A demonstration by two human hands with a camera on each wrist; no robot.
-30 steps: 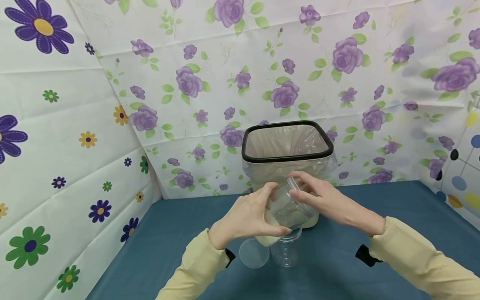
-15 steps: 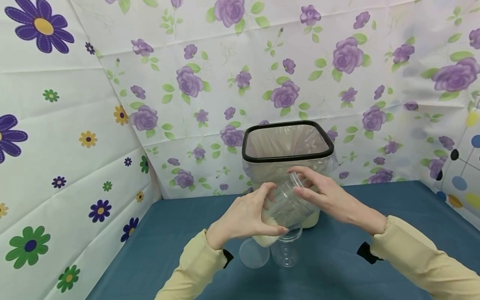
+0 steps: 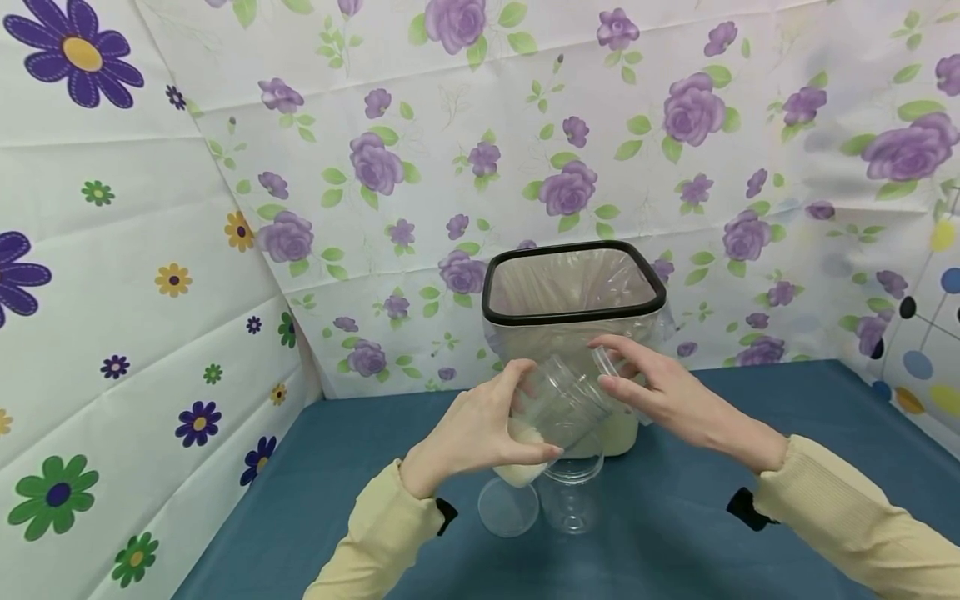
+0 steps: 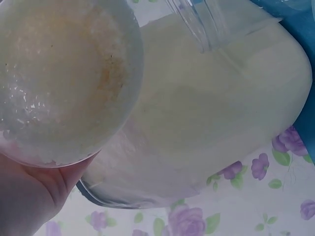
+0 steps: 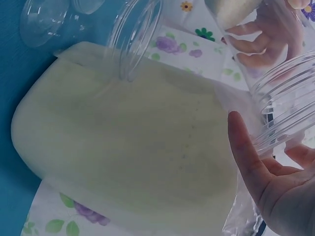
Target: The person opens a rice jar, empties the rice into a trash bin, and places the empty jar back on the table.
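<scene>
The person's left grip (image 3: 472, 429) is wrapped round a clear jar (image 3: 561, 407), held tilted above the table (image 3: 360, 492) with its threaded mouth up and to the right, seemingly so the pale, grainy contents (image 3: 521, 473) stay settled at the low end while the mouth faces the other hand. The right grip (image 3: 667, 393) pinches a clear lid (image 3: 604, 363) between thumb and fingers, just off that mouth; its outline is hard to make out against the pale bin (image 3: 573, 319). Below, a second clear jar (image 3: 572, 507) stands upright and uncapped, with a flat disc (image 3: 508, 507), probably its lid, lying beside it. The bin's liner is tucked over the rim, likely to hold it there. No brand, label or writing can be read.
</scene>
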